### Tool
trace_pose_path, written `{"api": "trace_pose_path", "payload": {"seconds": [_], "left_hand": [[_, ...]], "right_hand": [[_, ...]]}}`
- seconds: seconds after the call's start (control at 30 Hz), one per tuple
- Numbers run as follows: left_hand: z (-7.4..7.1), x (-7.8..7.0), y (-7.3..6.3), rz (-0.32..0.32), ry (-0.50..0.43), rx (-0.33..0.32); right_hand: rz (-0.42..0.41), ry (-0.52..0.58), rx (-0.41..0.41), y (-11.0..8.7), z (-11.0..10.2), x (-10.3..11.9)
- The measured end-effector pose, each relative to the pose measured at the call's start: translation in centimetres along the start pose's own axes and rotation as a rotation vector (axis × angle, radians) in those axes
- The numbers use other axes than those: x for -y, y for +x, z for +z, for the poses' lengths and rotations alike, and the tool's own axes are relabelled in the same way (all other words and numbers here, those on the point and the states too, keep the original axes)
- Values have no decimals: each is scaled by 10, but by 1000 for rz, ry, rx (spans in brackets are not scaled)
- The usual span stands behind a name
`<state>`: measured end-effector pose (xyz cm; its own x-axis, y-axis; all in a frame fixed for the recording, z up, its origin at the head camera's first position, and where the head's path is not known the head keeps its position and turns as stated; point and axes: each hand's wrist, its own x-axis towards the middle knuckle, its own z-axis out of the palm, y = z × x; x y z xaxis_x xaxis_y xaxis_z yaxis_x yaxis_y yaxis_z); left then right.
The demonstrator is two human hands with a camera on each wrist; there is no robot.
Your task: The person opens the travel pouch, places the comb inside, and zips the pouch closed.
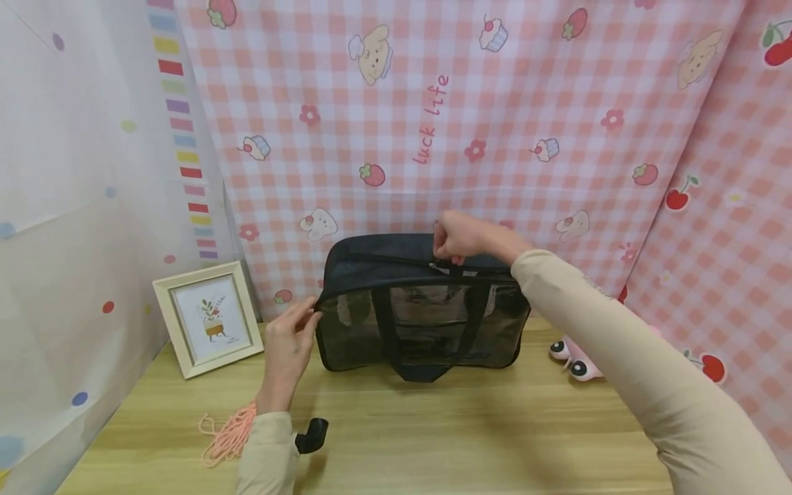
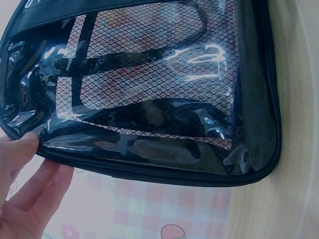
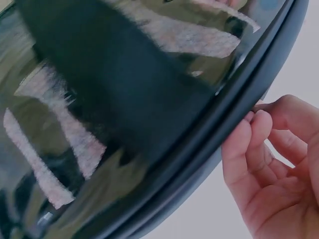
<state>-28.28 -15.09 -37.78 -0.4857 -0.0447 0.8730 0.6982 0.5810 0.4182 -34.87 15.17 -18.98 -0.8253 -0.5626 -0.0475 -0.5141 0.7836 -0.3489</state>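
A black bag with see-through sides (image 1: 353, 330) stands upright on the table, its strap handle (image 1: 386, 323) hanging down the front. My left hand (image 1: 287, 350) pinches the bag's upper left corner edge between thumb and fingers; the left wrist view shows the thumb (image 2: 22, 149) on the clear side and fingers on the other. Over the top, my right hand (image 1: 464, 237) has its fingers curled at the zipper (image 1: 396, 259). In the right wrist view, that hand's fingertips (image 3: 259, 119) pinch right at the bag's top edge; the small part between them is mostly hidden.
A framed plant picture (image 1: 210, 320) leans at the left. Peach-coloured cord (image 1: 229, 436) lies bundled near my left forearm, close to a black piece (image 1: 312, 435) at the wrist. A pink toy with big eyes (image 1: 578, 361) sits right of the bag. Checked cloth (image 1: 396, 117) hangs behind.
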Motion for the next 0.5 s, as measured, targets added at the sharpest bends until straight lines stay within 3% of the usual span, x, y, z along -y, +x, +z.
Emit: {"api": "trace_pose_path", "payload": {"seconds": [0.5], "left_hand": [[2, 0, -1, 10, 10, -20]], "right_hand": [[38, 27, -21, -29, -8, -35]]}}
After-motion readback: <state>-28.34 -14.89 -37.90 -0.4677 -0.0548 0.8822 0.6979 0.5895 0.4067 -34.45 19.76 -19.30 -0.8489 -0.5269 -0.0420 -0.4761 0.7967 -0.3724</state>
